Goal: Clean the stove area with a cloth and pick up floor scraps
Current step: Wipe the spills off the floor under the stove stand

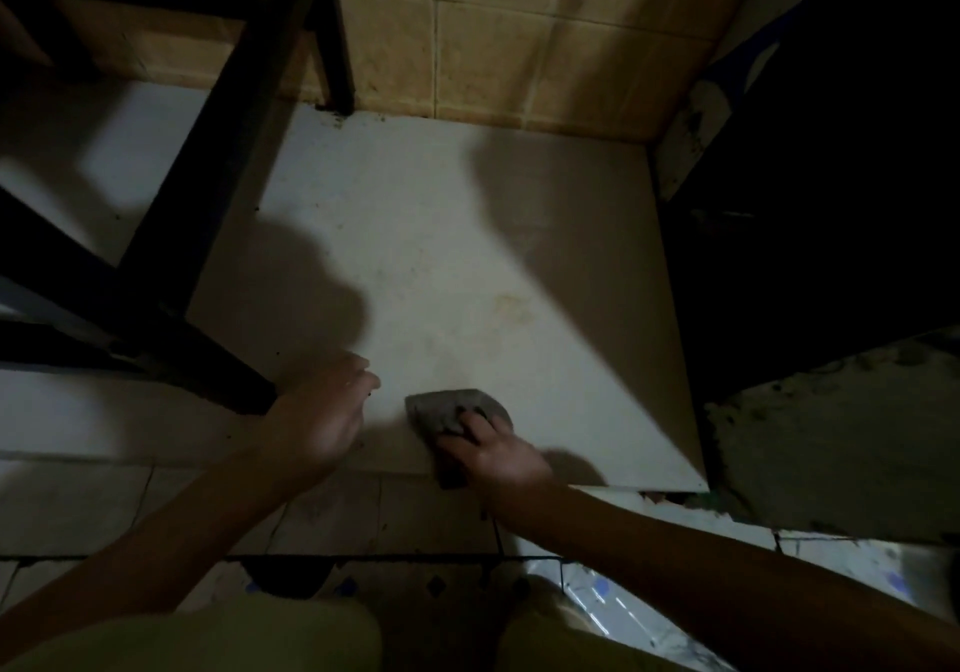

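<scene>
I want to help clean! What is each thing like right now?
Slab, stained yellowish.
Cloth, lying at slab's front edge.
Right hand, grips cloth.
Left hand, cupped at slab's edge, nothing seen inside.
Frame, standing on slab.

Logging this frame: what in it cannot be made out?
Head view only.
Left hand: motion-blurred; whether its fingers pinch a scrap is unclear.
Crumpled grey cloth: near part hidden under the right hand.
Black bar frame: cut off by top and left edges.
Dark area at right: lost in shadow.
</scene>
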A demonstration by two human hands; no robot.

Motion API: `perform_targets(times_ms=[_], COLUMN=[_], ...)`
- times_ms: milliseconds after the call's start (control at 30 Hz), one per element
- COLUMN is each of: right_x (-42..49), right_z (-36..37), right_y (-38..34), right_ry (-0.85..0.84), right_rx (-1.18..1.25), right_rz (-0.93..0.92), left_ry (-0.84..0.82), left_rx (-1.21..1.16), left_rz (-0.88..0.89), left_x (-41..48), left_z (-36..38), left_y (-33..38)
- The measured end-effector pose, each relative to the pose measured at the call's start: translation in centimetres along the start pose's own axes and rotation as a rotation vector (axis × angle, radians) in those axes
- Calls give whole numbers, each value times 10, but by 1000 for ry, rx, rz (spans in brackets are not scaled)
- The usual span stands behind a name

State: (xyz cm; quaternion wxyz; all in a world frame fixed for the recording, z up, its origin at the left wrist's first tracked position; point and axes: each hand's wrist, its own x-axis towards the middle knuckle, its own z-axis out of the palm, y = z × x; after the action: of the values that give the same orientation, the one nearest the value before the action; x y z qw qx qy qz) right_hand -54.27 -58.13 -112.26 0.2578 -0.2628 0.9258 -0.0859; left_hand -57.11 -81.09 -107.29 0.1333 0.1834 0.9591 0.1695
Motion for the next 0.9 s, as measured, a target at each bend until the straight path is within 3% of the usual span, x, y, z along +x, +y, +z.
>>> perform_targets(times_ms=[133,367,467,600,733,900], right_x=[-4,-24,-44,-46,-37,-14], right_z=[-2,-40,-39,-21,-13,-9], right_y=[20,114,145,136,108,61], right_ry=[147,509,546,473,461,281], right_rx=[63,342,378,291,173,137], right_rz=[5,446,602,665,589,286], left_ry=[1,3,-44,67,134,151], left_rx=[-21,24,63,51,49,111], left_rz=[-38,-51,-1,0,-36,15], left_x=[-3,-4,1,15,32,49], left_z=[-1,-6,-10,-13,-19,-24], left_y=[0,4,4,7,18,28])
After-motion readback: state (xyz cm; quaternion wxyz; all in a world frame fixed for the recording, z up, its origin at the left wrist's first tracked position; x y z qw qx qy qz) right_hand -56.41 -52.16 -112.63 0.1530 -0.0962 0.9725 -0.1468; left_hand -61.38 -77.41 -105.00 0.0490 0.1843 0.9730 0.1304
